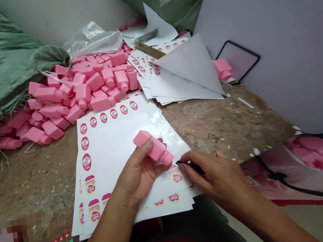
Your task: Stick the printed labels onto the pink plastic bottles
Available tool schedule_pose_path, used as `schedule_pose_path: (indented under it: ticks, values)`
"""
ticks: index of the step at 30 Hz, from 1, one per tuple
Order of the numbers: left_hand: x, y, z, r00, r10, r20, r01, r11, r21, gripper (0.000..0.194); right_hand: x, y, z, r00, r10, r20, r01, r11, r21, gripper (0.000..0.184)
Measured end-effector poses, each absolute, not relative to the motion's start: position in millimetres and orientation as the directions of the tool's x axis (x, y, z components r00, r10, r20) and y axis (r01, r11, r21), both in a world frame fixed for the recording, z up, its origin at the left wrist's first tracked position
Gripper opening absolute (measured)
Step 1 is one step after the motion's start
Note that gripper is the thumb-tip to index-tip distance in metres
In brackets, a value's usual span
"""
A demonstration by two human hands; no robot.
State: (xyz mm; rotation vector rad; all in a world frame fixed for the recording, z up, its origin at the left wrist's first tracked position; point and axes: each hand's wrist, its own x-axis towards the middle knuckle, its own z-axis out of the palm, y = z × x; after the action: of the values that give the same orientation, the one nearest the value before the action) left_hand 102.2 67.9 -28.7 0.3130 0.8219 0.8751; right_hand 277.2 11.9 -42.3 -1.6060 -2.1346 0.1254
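The fingers of our left hand [141, 177] are clamped on a pink bottle [153, 146], its neck toward four o'clock, above the label sheets [115, 139] on the table [224, 127]. At four o'clock from it, our right hand [211, 170] pinches a thin black tool [196, 167], tip toward ten. A bottle pile [82, 93] lies near eleven o'clock, a hammer [149, 50] at twelve.

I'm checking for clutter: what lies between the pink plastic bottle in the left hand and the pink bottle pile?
Head view: a white paper sheet with oval pink stickers lies between that bottle and the pile.
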Motion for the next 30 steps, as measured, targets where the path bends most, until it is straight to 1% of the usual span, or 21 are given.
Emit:
schedule_pose_path:
  ticks: [4,7,10,14,19,21,24,26,28,30]
  values:
    - [101.8,67.4,-29.6,0.378,0.781,-0.497,-0.552,0.621,0.556,0.026,276.6,11.6,-40.6,-0.185,0.906,0.381,0.881,0.325,-0.345,0.021]
    - [102.0,67.2,-29.3,0.37,0.781,-0.503,-0.551,0.621,0.557,0.026,275.5,11.8,-42.5,-0.222,0.913,0.343,0.886,0.336,-0.32,0.023]
    - [102.0,66.9,-28.4,0.368,0.783,-0.501,-0.551,0.618,0.561,0.026,275.1,11.6,-44.4,-0.223,0.924,0.311,0.9,0.318,-0.298,0.024]
    - [102.2,66.8,-27.8,0.367,0.781,-0.505,-0.552,0.62,0.557,0.026,275.2,10.5,-44.3,-0.221,0.939,0.262,0.904,0.299,-0.307,0.022]
    - [102.4,66.5,-28.1,0.369,0.785,-0.497,-0.557,0.615,0.558,0.027,274.5,11.4,-43.7,-0.204,0.942,0.268,0.907,0.285,-0.31,0.022]
    - [102.5,66.3,-27.8,0.37,0.784,-0.499,-0.554,0.617,0.558,0.026,275.7,13.0,-44.4,-0.194,0.95,0.244,0.899,0.271,-0.342,0.021]
    - [103.0,66.1,-27.0,0.36,0.781,-0.51,-0.559,0.619,0.552,0.024,279.3,14.6,-45.4,-0.164,0.978,0.13,0.854,0.207,-0.477,0.016]
    - [103.3,66.0,-27.0,0.348,0.78,-0.521,-0.572,0.616,0.541,0.023,281.7,14.1,-45.7,-0.152,0.984,0.088,0.813,0.175,-0.556,0.015]
    - [103.3,66.1,-27.8,0.338,0.779,-0.528,-0.583,0.614,0.532,0.022,282.9,11.9,-45.7,-0.134,0.985,0.11,0.799,0.173,-0.577,0.018]
    - [102.8,66.4,-29.1,0.342,0.781,-0.523,-0.591,0.611,0.526,0.025,282.9,9.0,-45.6,-0.104,0.984,0.148,0.809,0.17,-0.563,0.022]
